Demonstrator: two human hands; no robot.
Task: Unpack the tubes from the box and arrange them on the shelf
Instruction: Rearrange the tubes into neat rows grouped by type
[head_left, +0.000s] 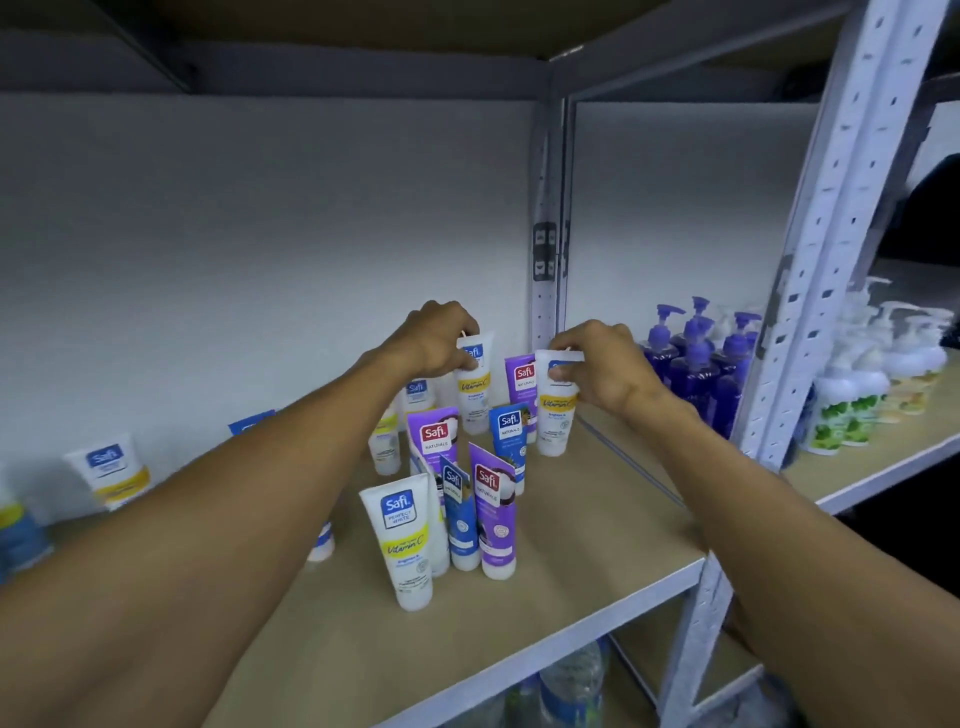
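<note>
shelf (597, 561) of upright tubes (402, 540), left hand (436, 340) pinching one white tube (474, 389), right hand (610, 371) pinching another tube (555, 413)

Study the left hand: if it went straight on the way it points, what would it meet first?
Probably the back wall; beyond the left hand and the tube it pinches, nothing else shows, though depth is unclear.

Dim, bluish light; soft blur; edges bend wide-angle.
</note>
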